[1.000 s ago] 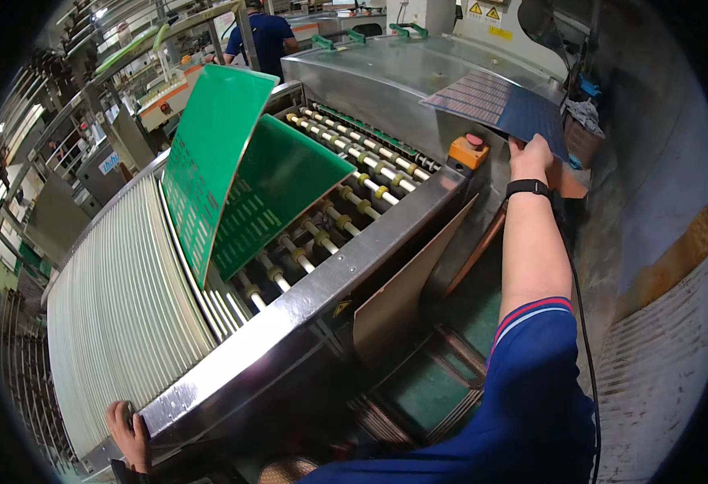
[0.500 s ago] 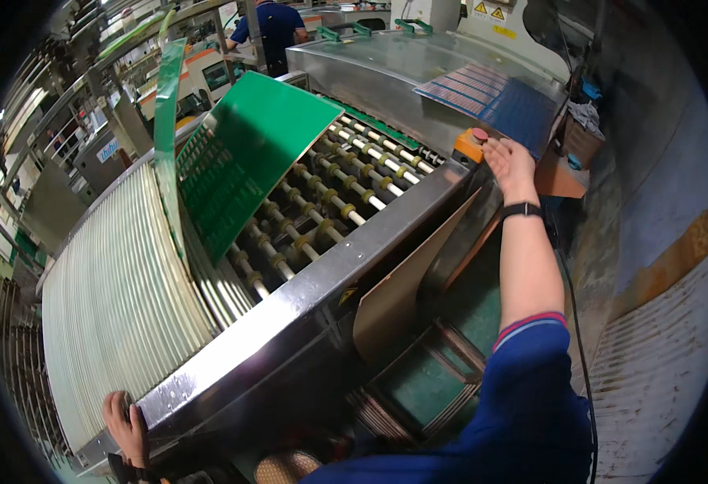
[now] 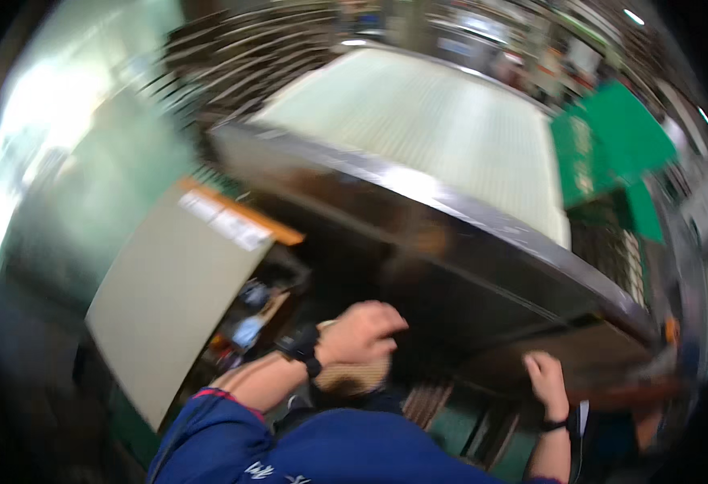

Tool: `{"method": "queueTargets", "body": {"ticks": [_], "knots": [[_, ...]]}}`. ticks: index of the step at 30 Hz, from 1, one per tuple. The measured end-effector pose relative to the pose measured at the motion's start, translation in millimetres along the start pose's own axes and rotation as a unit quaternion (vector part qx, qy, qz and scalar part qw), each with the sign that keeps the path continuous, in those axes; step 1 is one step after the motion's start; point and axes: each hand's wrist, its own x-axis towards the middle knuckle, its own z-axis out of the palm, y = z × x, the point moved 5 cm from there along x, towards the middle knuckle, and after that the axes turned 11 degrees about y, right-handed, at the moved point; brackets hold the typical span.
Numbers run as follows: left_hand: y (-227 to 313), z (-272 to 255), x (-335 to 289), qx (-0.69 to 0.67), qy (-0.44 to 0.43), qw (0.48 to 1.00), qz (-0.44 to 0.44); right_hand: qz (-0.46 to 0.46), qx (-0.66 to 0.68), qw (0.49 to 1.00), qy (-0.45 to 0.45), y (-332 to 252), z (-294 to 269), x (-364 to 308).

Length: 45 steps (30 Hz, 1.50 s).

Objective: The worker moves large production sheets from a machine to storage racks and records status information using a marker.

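My left hand (image 3: pixel 360 332) hangs in the air in front of my body, blurred, its thumb and fingers apart and nothing seen in them. A dark wristband (image 3: pixel 301 348) sits on that wrist. My right hand (image 3: pixel 546 383) is raised beside the dark side of the roller conveyor, its fingers loosely bent, the thumb apart, and nothing visible in it. Neither hand touches the machine. On the conveyor lies a leaning row of pale, ribbed panels (image 3: pixel 435 121). At the row's right end stand green panels (image 3: pixel 612 137).
A metal rail (image 3: pixel 402 181) runs along the conveyor's near edge. At the left stands a pale cabinet (image 3: pixel 177 282) with an orange edge and cluttered shelves (image 3: pixel 249 323). Dark stacked racks (image 3: pixel 241 48) are behind it. A brown board (image 3: pixel 564 355) leans under the conveyor's right part.
My view has swung left. My right hand has left the red button on its orange box, and my left hand has left the conveyor's near corner. Both are now in front of my body.
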Motion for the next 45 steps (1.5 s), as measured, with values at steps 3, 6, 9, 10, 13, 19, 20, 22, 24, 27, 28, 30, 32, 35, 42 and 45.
{"method": "queueTargets", "body": {"ticks": [3,6,9,10,13,19,20,22,24,27,28,30,32,35,42,45], "knots": [[-9,-37,-186,-0.008,-0.060,0.979,-0.193,0.070,0.071,0.990,-0.102,-51,90,-21],[33,-110,-331,0.009,-0.037,0.927,-0.374,-0.011,0.099,0.978,-0.185,-149,155,-13],[83,-170,-449,0.042,0.003,0.830,-0.556,-0.089,0.129,0.949,-0.273,-260,223,2],[103,-188,-477,0.122,-0.011,0.823,-0.555,-0.163,0.107,0.940,-0.279,-302,242,1],[164,-205,-560,0.206,0.060,0.773,-0.598,-0.309,0.080,0.894,-0.315,-398,311,-10],[240,-131,-715,0.143,0.157,0.604,-0.768,-0.486,0.169,0.786,-0.344,-513,446,-82],[260,-127,-723,0.118,0.165,0.592,-0.780,-0.468,0.178,0.789,-0.357,-528,465,-103],[295,-135,-731,0.109,0.120,0.571,-0.805,-0.454,0.196,0.780,-0.383,-557,484,-149],[318,-136,-766,0.085,0.069,0.531,-0.840,-0.481,0.197,0.739,-0.428,-584,502,-199],[320,-164,-809,0.092,0.172,0.509,-0.839,-0.567,0.140,0.694,-0.421,-629,532,-241],[314,-173,-822,0.089,0.174,0.513,-0.836,-0.576,0.140,0.698,-0.401,-646,549,-245],[306,-201,-850,0.061,0.252,0.519,-0.814,-0.565,0.136,0.727,-0.365,-691,590,-262],[311,-229,-895,0.056,0.263,0.538,-0.799,-0.536,0.106,0.787,-0.286,-726,650,-278],[335,-291,-983,0.043,0.260,0.495,-0.828,-0.479,0.042,0.854,-0.199,-775,732,-292],[439,-503,-1122,0.109,0.223,0.351,-0.903,-0.441,-0.080,0.890,-0.086,-791,768,-317],[388,-602,-1131,0.150,0.189,0.359,-0.902,-0.440,-0.079,0.890,-0.091,-789,769,-313]]}}
